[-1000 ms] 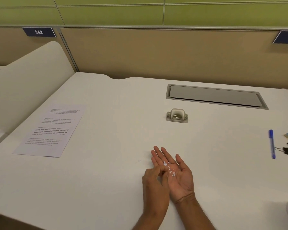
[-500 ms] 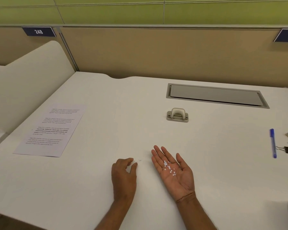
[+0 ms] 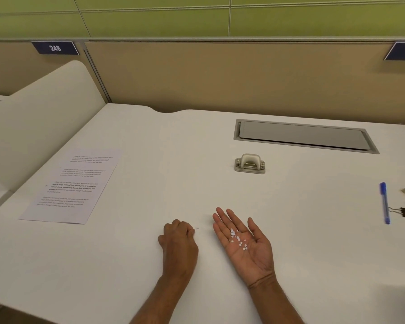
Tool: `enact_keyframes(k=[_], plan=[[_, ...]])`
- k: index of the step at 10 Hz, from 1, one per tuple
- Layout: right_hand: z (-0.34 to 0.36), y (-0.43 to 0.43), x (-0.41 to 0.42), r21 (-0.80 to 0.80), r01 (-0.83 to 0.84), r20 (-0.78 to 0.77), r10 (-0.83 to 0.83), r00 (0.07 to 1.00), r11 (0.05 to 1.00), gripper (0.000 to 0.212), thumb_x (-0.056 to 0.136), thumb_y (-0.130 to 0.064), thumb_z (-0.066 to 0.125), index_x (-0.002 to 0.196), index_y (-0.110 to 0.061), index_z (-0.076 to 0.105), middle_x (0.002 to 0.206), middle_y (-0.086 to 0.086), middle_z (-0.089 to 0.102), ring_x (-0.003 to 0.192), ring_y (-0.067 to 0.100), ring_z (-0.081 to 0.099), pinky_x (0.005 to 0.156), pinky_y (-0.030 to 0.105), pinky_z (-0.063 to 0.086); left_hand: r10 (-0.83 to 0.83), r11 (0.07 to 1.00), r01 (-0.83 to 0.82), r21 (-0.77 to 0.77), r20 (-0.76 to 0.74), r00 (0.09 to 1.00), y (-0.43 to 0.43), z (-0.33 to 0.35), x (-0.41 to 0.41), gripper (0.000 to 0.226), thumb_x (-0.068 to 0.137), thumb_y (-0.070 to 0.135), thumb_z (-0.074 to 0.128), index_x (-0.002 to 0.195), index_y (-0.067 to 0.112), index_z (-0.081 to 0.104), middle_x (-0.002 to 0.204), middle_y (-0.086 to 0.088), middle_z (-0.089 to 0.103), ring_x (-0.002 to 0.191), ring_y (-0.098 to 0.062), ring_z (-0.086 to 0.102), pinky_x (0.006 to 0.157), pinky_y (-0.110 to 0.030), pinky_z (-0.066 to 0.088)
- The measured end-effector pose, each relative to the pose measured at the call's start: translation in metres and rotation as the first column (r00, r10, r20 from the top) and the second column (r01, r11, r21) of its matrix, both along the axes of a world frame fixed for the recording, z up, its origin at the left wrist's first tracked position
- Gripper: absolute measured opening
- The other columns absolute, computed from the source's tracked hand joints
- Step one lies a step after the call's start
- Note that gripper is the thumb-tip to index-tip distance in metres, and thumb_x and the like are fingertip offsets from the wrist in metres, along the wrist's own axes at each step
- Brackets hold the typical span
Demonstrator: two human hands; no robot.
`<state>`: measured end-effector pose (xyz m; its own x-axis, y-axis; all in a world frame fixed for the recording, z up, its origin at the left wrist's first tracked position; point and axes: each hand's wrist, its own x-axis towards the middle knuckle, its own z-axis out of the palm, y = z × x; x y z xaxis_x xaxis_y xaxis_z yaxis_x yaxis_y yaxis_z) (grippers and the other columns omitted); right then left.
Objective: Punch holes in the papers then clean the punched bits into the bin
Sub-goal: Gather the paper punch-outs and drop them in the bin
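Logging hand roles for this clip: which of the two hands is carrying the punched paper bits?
The right hand, held flat and palm-up with the white paper bits on its palm. The left hand is knuckles-up, fingers curled on the desk.

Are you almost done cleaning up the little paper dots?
Nearly. The hole punch sits unused and the paper lies aside. The right hand cups the gathered dots; the left hand pinches at a last speck. Binning remains; no bin shows.
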<state>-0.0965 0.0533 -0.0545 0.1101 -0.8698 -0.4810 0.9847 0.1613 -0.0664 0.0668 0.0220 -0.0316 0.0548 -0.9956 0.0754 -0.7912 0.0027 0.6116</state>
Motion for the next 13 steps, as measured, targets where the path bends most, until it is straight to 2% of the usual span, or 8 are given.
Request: enact_keyframes(k=[1, 2, 5, 6, 8, 10, 12, 13], plan=[[0.000, -0.001, 0.001, -0.009, -0.001, 0.008, 0.001, 1.000, 1.000, 0.053, 0.104, -0.030, 0.040, 0.141, 0.008, 0.046, 0.154, 0.029, 0.037, 0.143, 0.047, 0.036, 0.122, 0.053, 0.021, 0.013, 0.999, -0.011, 0.047, -0.049, 0.999, -0.004, -0.003, 0.003, 0.024, 0.093, 0.003, 0.056, 0.077, 0.020, 0.058, 0.087, 0.006, 0.059, 0.093, -0.019, 0.050, 0.084, -0.035, 0.031], [0.000, -0.002, 0.000, -0.014, -0.002, 0.011, 0.002, 1.000, 1.000, 0.053, 0.104, -0.029, 0.041, 0.141, 0.008, 0.047, 0.154, 0.029, 0.038, 0.143, 0.047, 0.036, 0.122, 0.054, 0.021, 0.030, 0.997, -0.015, 0.079, -0.190, 0.981, -0.006, -0.001, 0.007, 0.023, 0.093, 0.008, 0.060, 0.077, 0.025, 0.062, 0.084, 0.013, 0.061, 0.090, -0.007, 0.051, 0.082, -0.030, 0.024], [0.002, -0.001, 0.000, -0.008, -0.007, 0.000, 0.007, 1.000, 1.000, 0.052, 0.103, -0.029, 0.042, 0.140, 0.008, 0.048, 0.153, 0.029, 0.039, 0.142, 0.047, 0.037, 0.123, 0.054, 0.020, 0.090, 0.990, -0.055, 0.130, -0.281, 0.955, -0.010, 0.005, 0.002, 0.012, 0.085, 0.018, 0.075, 0.075, 0.024, 0.070, 0.079, 0.009, 0.068, 0.090, -0.012, 0.059, 0.094, -0.038, 0.037], [0.001, -0.001, 0.000, -0.002, -0.006, 0.000, 0.006, 1.000, 1.000, 0.053, 0.103, -0.029, 0.042, 0.140, 0.008, 0.048, 0.153, 0.030, 0.039, 0.142, 0.047, 0.037, 0.123, 0.054, 0.020, 0.097, 0.991, -0.069, 0.113, -0.262, 0.960, -0.010, 0.005, 0.000, 0.007, 0.085, 0.020, 0.076, 0.081, 0.024, 0.071, 0.079, 0.008, 0.067, 0.091, -0.014, 0.058, 0.091, -0.036, 0.034], [0.001, -0.001, 0.001, -0.008, -0.012, -0.016, 0.011, 1.000, 1.000, 0.052, 0.103, -0.029, 0.043, 0.140, 0.007, 0.049, 0.153, 0.029, 0.040, 0.142, 0.046, 0.037, 0.123, 0.053, 0.020, 0.080, 0.996, -0.074, 0.048, -0.142, 0.987, -0.005, 0.004, -0.007, 0.019, 0.089, 0.011, 0.068, 0.074, 0.023, 0.067, 0.076, 0.010, 0.061, 0.088, -0.015, 0.051, 0.079, -0.032, 0.023], [0.001, -0.001, 0.000, -0.014, -0.021, -0.021, 0.021, 1.000, 1.000, 0.054, 0.103, -0.032, 0.043, 0.140, 0.007, 0.049, 0.152, 0.029, 0.040, 0.142, 0.046, 0.038, 0.123, 0.053, 0.020, 0.085, 0.993, -0.079, 0.090, -0.064, 0.994, -0.007, 0.004, -0.012, 0.028, 0.092, 0.002, 0.057, 0.074, 0.024, 0.059, 0.085, 0.006, 0.062, 0.095, -0.021, 0.053, 0.082, -0.035, 0.028], [0.002, -0.001, 0.000, 0.005, -0.032, -0.031, 0.032, 0.999, 0.999, 0.056, 0.103, -0.034, 0.043, 0.140, 0.008, 0.048, 0.152, 0.030, 0.041, 0.142, 0.046, 0.038, 0.122, 0.053, 0.021, 0.113, 0.988, -0.062, 0.142, -0.390, 0.914, 0.019, 0.025, -0.029, 0.015, 0.091, 0.008, 0.064, 0.083, 0.020, 0.067, 0.087, 0.007, 0.067, 0.092, -0.018, 0.060, 0.094, -0.048, 0.047], [0.003, -0.002, 0.000, 0.026, -0.032, -0.048, 0.033, 0.998, 0.999, 0.059, 0.103, -0.036, 0.043, 0.146, 0.003, 0.042, 0.152, 0.028, 0.041, 0.142, 0.044, 0.039, 0.122, 0.053, 0.021, 0.039, 0.992, 0.024, 0.125, -0.479, 0.877, 0.041, 0.035, -0.055, 0.022, 0.089, 0.006, 0.063, 0.082, 0.027, 0.066, 0.091, 0.006, 0.068, 0.093, -0.012, 0.060, 0.092, -0.039, 0.047]])
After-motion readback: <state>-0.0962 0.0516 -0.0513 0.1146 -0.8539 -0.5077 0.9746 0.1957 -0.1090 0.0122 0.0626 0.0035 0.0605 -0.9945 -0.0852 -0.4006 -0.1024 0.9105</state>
